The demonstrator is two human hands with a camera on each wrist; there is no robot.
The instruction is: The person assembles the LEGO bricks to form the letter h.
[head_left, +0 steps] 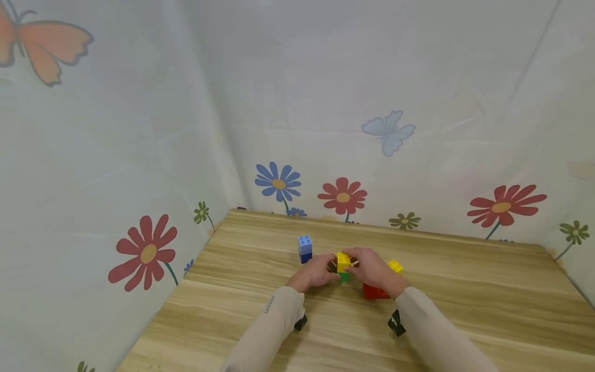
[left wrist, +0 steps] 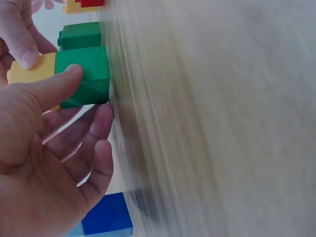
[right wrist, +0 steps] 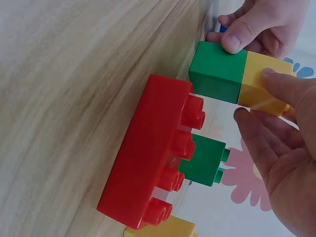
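A yellow brick [head_left: 343,262] sits on top of a green brick [head_left: 344,277], close over the wooden table and between both hands. My left hand [head_left: 317,271] pinches the green brick, its thumb flat on one face in the left wrist view, with the lower fingers spread loosely. From the other side my right hand [head_left: 372,267] grips the yellow brick between thumb and fingers. In the right wrist view the green [right wrist: 215,74] and yellow [right wrist: 253,81] bricks meet face to face. Close to the right hand lies a long red brick [right wrist: 143,148], studs up.
Left of the hands stands a light blue brick on a dark blue one [head_left: 304,249]. A second green brick [right wrist: 203,160] is beyond the red brick, and another yellow brick [head_left: 395,266] shows past the right hand. A flowered cloth [head_left: 297,129] hangs behind the table [head_left: 251,243].
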